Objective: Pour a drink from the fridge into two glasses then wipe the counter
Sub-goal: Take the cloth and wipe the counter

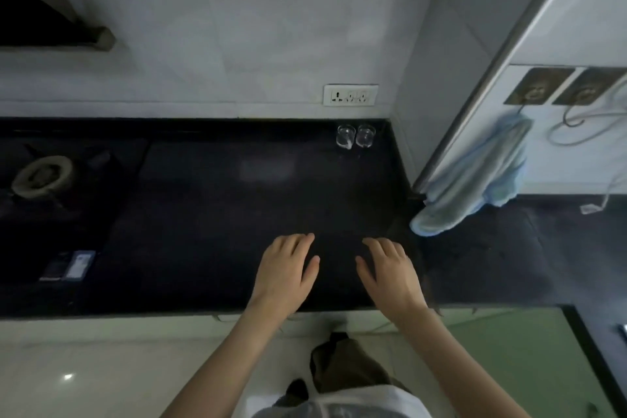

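Two clear glasses (355,136) stand side by side, upright, at the back right of the black counter (220,214), against the wall. My left hand (286,271) and my right hand (390,273) lie flat on the counter near its front edge, fingers straight, holding nothing. A light blue cloth (475,176) hangs from a hook on the white wall at the right, its lower end touching the counter. No drink or fridge is in view.
A gas burner (42,176) sits at the left of the counter. A small dark box (69,265) lies near the front left. A wall socket (350,95) is above the glasses. Cables (583,125) hang at the right.
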`<control>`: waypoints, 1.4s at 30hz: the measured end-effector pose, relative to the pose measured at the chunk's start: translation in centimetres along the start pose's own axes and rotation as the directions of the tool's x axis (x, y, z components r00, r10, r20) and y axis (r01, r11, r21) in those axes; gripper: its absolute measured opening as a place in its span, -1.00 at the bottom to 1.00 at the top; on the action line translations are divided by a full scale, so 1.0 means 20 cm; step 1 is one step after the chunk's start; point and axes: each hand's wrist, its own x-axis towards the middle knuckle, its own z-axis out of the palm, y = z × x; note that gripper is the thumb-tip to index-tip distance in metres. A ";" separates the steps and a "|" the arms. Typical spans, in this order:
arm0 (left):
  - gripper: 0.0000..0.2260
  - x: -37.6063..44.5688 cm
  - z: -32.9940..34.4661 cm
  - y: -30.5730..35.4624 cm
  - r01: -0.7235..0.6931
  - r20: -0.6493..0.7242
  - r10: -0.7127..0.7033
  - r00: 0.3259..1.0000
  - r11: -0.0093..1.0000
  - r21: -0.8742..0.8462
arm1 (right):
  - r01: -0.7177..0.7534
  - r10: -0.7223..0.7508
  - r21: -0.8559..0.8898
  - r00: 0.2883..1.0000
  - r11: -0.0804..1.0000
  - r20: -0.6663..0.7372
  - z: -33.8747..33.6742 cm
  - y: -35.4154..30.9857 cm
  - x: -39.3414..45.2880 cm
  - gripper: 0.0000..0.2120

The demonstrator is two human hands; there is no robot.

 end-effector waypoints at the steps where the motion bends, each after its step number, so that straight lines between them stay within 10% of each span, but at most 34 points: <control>1: -0.46 -0.05 0.02 0.00 -0.011 0.027 0.011 1.000 1.000 0.003 | -0.019 0.019 -0.002 1.000 1.000 0.025 0.02 -0.01 -0.07 -0.59; 33: -0.62 0.78 -0.06 1.21 -0.285 -0.160 0.288 0.944 0.958 0.041 | -0.057 0.102 0.197 0.969 0.979 -0.224 -0.90 0.93 0.28 -0.64; 42: -0.68 1.08 -0.08 1.45 -0.141 -0.199 0.056 0.978 0.885 -0.444 | -0.030 0.127 0.348 0.957 0.937 -0.261 -1.02 1.05 0.53 -0.69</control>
